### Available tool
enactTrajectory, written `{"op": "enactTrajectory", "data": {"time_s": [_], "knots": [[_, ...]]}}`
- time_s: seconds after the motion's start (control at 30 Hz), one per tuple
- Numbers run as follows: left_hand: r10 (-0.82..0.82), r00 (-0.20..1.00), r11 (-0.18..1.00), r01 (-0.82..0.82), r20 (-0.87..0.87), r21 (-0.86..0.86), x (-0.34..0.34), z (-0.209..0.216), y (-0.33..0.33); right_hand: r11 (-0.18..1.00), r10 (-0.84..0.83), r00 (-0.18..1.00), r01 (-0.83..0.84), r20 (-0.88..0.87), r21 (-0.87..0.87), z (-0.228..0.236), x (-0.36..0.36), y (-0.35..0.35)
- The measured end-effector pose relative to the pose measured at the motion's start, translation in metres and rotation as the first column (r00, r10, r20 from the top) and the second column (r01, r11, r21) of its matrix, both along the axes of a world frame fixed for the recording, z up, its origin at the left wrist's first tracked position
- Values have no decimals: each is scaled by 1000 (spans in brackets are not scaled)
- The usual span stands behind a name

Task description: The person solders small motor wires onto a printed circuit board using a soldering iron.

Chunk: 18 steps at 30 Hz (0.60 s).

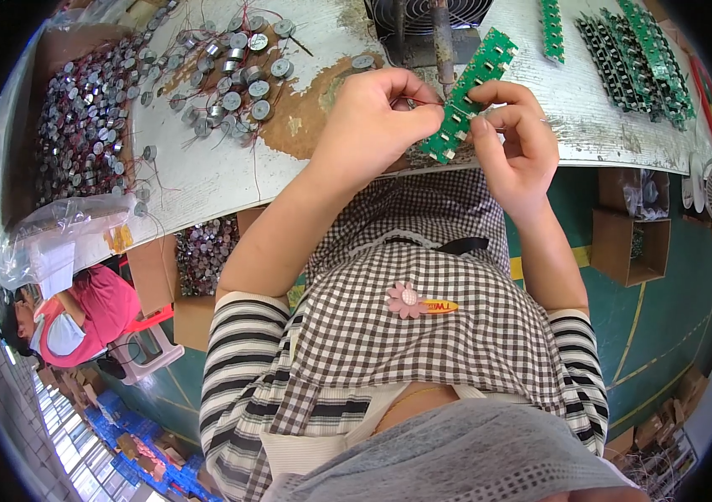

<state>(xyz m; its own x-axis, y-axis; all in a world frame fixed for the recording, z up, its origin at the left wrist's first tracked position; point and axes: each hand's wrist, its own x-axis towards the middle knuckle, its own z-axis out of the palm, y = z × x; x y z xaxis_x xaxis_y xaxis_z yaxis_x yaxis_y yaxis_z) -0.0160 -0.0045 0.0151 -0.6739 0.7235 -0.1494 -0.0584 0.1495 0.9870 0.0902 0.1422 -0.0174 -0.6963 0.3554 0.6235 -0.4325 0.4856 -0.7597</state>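
Note:
A green circuit board strip (479, 75) is tilted over the front edge of the table, with small white and dark parts along it. My right hand (519, 146) is closed, index finger and thumb at the strip's right edge. My left hand (377, 121) pinches thin red wires (407, 102) close to the strip's left edge; their ends are hidden by the fingers. Just above the strip, a soldering iron (442, 42) points downward, its tip close to the board. Whether the tip touches the board, I cannot tell.
Small round metal motors (234, 84) with wires are scattered left of my hands. Beyond them a large box (6, 125) holds many more. A fan (423, 12) stands behind the iron; several green strips (636, 67) lie at right. A person (92, 314) sits at far left.

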Motion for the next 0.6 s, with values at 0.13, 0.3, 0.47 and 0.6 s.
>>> {"op": "enactTrajectory", "data": {"time_s": [0.13,0.3,0.47,0.6], "knots": [[27,999,996,-24,-30,82,-2,0,3,1000,-7,999,7,-37,13,2,-5,4],[-21,999,999,20,-30,-47,-5,2,1,1000,11,1000,-11,-3,10,1,-3,6],[-32,998,999,31,-55,-22,-2,-1,-2,997,3,998,1,63,-71,-4,5,1],[-2,999,1000,2,-45,15,1,-2,-3,998,18,999,-16,34,-62,-2,6,-4]]}}
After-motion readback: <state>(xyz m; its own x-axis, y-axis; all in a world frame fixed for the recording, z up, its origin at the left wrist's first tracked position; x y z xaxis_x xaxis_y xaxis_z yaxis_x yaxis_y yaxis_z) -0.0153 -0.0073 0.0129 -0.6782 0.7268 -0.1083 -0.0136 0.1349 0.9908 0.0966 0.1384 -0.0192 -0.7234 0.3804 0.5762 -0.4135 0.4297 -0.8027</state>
